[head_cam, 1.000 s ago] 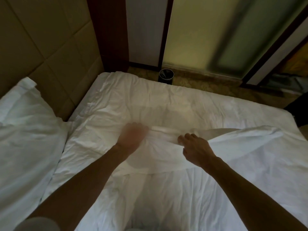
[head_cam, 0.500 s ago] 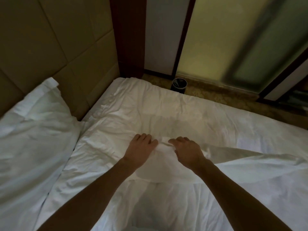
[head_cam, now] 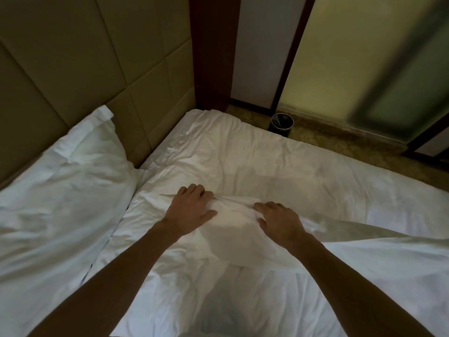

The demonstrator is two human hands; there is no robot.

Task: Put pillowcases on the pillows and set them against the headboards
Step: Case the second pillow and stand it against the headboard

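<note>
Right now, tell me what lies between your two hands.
In the head view, a bunched ridge of white pillowcase spans the gap between the left hand and right hand, both gripping it.

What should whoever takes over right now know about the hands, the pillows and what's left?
Left hand: fingers curled over a bunched edge of the pillowcase.
Right hand: grips the same edge, just to the right.
The pillowcase lies flat on the bed, with no pillow visibly inside it.
Done: one cased pillow leans against the headboard on the left.
Left: open this case, fill it and set that pillow against the headboard. No bare pillow is in view, so find it first.
</note>
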